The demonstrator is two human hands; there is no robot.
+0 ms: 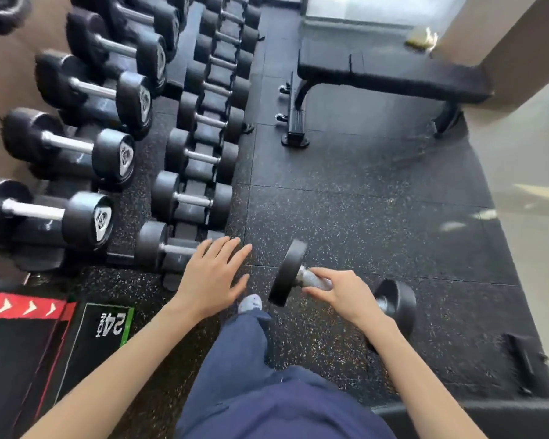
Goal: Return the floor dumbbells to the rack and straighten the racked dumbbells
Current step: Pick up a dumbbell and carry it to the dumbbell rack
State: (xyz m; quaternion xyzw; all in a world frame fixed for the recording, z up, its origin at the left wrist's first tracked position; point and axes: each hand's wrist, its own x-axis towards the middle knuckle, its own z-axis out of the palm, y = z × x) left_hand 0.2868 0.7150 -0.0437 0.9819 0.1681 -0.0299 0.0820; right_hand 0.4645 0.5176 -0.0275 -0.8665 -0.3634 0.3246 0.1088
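A black dumbbell (pixel 287 274) with a steel handle hangs above the speckled rubber floor, and my right hand (pixel 339 291) is shut around its handle. Its far head (pixel 396 301) shows past my wrist. My left hand (pixel 214 275) is open with fingers spread, hovering over the near end of the lower rack row, just above the nearest racked dumbbell (pixel 159 248). The two-tier dumbbell rack (pixel 184 231) runs up the left side, with several larger dumbbells (pixel 86 218) on the upper tier and several smaller ones (pixel 191 201) on the lower tier.
A black flat bench (pixel 390 76) stands at the far right on the floor. A black and red mat (pixel 23 312) and a "24" sign (pixel 111 324) lie at the near left. My blue-trousered leg and white shoe (pixel 250 303) are below my hands.
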